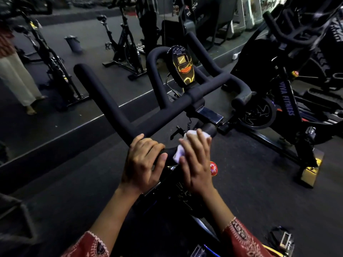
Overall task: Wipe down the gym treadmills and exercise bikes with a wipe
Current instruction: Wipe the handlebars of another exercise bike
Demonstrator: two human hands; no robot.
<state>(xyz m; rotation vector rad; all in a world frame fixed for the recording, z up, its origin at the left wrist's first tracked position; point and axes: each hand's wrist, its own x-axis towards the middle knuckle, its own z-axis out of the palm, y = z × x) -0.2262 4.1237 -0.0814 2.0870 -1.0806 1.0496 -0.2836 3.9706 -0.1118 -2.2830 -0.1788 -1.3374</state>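
A black exercise bike stands right in front of me, its padded handlebar point(118, 110) spreading wide with a gold console point(183, 65) at the centre. My left hand point(143, 164) grips the near end of the handlebar, fingers curled over it. My right hand point(196, 160) lies with fingers straight on a white wipe point(179, 152), pressing it against the bar beside the left hand. Part of the wipe is hidden under the palm.
A red knob point(213, 168) sits just right of my right hand. Another bike marked VIVA FITNESS point(286, 101) stands at the right; more bikes point(128, 47) line the back left. A person's legs point(16, 78) stand at far left. A dark bin point(73, 43) sits behind.
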